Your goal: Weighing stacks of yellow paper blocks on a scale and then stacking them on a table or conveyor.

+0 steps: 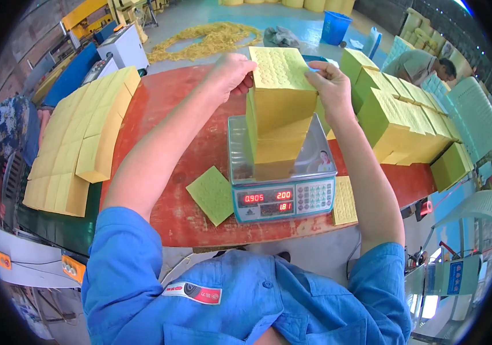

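A tall stack of yellow embossed paper sheets (283, 109) stands on the metal pan of a digital scale (283, 201) with lit red digits. At the stack's upper left edge, my left hand (237, 73) has its fingers curled and closed on the sheets. Opposite it, my right hand (331, 85) pinches the upper right edge between thumb and fingers. The top face shows rows of round embossed marks. A loose yellow-green square sheet (211, 195) lies left of the scale, and another yellow sheet (345, 201) lies partly behind its right side.
The scale stands on a worn red table (171, 213). Rows of yellow stacks (79, 138) fill the left side, and more yellow stacks (401, 115) stand at right. Beyond are a blue bin (336, 29), yellow scraps (206, 40) on the floor and a bent-over person (416, 66).
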A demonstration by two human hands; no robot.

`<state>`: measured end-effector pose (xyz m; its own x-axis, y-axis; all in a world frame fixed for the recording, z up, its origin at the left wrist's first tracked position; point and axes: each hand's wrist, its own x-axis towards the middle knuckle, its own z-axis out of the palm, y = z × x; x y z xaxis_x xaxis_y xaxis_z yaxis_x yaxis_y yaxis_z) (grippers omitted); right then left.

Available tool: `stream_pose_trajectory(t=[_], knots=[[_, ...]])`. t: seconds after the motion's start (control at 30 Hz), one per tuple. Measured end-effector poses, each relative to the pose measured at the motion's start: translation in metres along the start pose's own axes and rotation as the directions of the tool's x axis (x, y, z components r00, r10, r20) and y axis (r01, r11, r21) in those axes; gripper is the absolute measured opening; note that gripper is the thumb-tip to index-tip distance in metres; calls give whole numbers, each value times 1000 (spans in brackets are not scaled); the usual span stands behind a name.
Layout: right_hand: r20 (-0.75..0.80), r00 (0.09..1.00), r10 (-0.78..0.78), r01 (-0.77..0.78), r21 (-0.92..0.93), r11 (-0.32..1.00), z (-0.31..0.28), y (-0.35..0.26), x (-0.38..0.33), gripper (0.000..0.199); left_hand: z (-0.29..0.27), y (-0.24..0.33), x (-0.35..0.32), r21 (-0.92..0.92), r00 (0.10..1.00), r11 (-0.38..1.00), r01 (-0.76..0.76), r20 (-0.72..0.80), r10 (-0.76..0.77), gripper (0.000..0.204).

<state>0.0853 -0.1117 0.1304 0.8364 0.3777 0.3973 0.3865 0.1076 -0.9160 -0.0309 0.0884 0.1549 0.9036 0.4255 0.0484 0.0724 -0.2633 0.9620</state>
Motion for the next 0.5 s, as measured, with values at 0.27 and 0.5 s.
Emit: stream_pose_trajectory(t=[0.27,0.5], knots=[[-24,999,35,-32,87,996,5,-1,-15,16,10,-44,9,154,932,948,-277,-195,305,26],[-126,989,-81,98,136,986,-24,7,-60,15,23,-52,-112,-222,928,938,-266,-323,187,30]])
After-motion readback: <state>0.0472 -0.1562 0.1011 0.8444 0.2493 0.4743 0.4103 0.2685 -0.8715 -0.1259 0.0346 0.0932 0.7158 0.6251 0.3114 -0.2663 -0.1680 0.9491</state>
